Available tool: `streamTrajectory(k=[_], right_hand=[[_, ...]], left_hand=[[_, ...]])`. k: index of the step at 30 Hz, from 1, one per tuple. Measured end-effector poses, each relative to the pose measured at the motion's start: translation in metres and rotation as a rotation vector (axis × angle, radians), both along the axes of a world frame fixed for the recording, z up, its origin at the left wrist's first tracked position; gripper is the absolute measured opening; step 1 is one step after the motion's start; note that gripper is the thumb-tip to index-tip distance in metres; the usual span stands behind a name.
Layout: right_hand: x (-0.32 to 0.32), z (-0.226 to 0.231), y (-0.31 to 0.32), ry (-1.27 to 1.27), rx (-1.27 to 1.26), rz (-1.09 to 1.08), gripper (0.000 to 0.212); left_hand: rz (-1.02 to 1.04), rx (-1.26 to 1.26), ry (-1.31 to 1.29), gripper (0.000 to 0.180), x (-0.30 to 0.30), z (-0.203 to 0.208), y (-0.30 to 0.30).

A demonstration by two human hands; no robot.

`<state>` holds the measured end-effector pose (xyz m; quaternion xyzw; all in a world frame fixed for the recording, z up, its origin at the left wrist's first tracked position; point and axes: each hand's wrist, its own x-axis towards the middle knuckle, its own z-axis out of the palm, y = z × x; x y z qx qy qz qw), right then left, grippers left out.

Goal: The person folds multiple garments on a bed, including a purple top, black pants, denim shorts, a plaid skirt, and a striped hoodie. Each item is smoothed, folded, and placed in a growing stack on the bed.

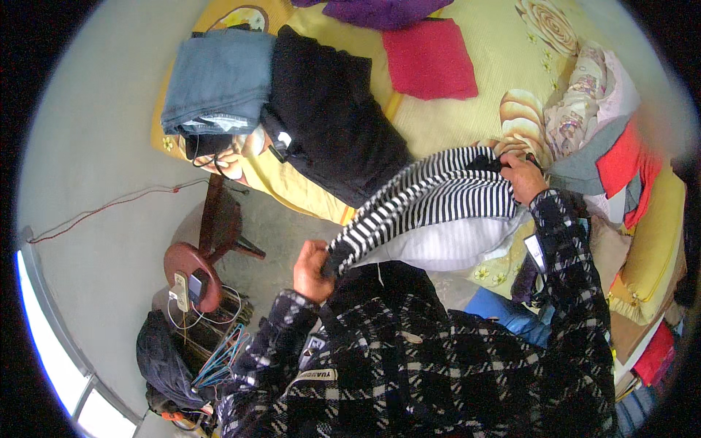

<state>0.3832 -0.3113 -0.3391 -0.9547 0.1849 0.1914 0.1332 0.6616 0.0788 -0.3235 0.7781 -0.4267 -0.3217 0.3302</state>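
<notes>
Held a black-and-white striped garment (445, 201) by its two ends, spanned between the left hand (312, 271) and the right hand (523, 179), in front of a black-and-white plaid jacket (453, 358) and at the near side of the yellow floral bedsheet (453, 131). Slanted from lower left to upper right. Closed the left fingers around a dark end of the cloth, with tips hidden in the fabric; gripped the other end in the right fingers, beside a black patch, with the thumb hard to make out.

Showed a pale, faintly striped panel (445, 244) hanging under the bold stripes; could not tell whether lining, inside face or separate piece.

Looked light and soft, probably knitted, with hardly any stiffness: bowed and creased between the hands. Judged neither slippery nor fragile, though perhaps prone to stretching out of shape under a hard pull. Seemed best taken at the dark ends, with both hands well apart and the layers caught together; judged a single grip at mid-length apt to let both ends droop.

Saw folded blue jeans (215, 80) and a black garment (328, 109) touching side by side on the bedsheet, with a red folded cloth (429, 58) farther right, apart from both.
</notes>
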Motion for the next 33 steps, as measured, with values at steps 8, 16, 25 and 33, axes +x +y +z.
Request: streamTrajectory(k=[8, 16, 25, 33], right_hand=[[0.041, -0.032, -0.008, 0.145, 0.12, 0.003, 0.035], [0.032, -0.021, 0.001, 0.066, 0.079, 0.099, 0.021], [-0.032, 0.161, 0.015, -0.789, 0.22, -0.385, 0.024], [-0.011, 0.24, 0.035, -0.932, -0.131, -0.348, 0.033]], left_hand=[[-0.053, -0.152, -0.05, 0.022, -0.005, 0.056, -0.01], [0.002, -0.161, -0.201, 0.02, 0.003, 0.081, -0.015], [0.295, -0.554, -0.188, 0.018, 0.034, 0.155, -0.022], [0.266, -0.765, -0.295, 0.033, 0.077, 0.242, -0.052]])
